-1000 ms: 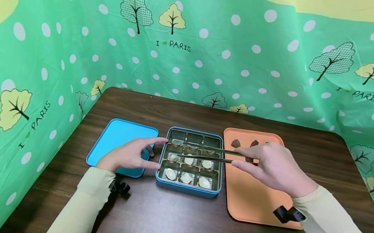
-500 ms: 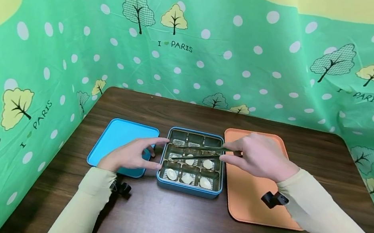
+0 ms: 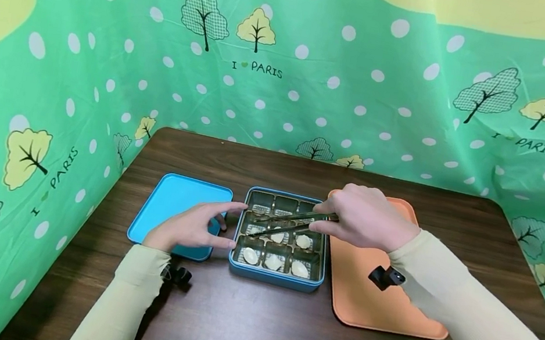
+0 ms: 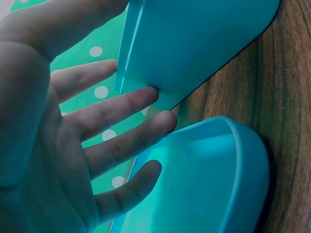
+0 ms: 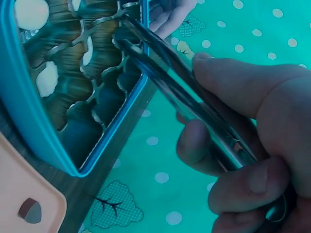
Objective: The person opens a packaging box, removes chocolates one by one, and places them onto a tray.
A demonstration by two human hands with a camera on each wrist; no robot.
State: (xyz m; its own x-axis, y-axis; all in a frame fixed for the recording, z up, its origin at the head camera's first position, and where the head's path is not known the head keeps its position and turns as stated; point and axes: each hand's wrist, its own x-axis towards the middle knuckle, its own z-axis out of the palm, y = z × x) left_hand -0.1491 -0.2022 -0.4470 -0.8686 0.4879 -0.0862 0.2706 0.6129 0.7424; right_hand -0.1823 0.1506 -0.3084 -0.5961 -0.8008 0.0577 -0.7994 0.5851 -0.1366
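Observation:
A blue box [image 3: 275,279] with a dark divided insert stands mid-table. Pale moulded pieces sit in its front and middle compartments, such as one flower-like piece [image 3: 303,241]. My right hand [image 3: 366,216] grips metal tongs [image 3: 291,218] with dark handle ends. Their arms are apart, and the tips reach into the box's middle-left compartment. A pale piece there is partly hidden by the tongs. My left hand [image 3: 193,224] has its fingers spread, thumb and index fingertip touching the box's left side. In the left wrist view, the other fingers extend near the box wall [image 4: 194,43].
A blue lid [image 3: 173,199] lies to the left, partly under my left hand. On the right is an orange tray [image 3: 365,290], its back covered by my right hand. A brown piece [image 5: 30,210] on it shows in the right wrist view.
My right hand has moved left with the tongs, and their tips have come slightly nearer the front of the box. The dark pieces on the tray are now hidden in the head view. My left hand stays put.

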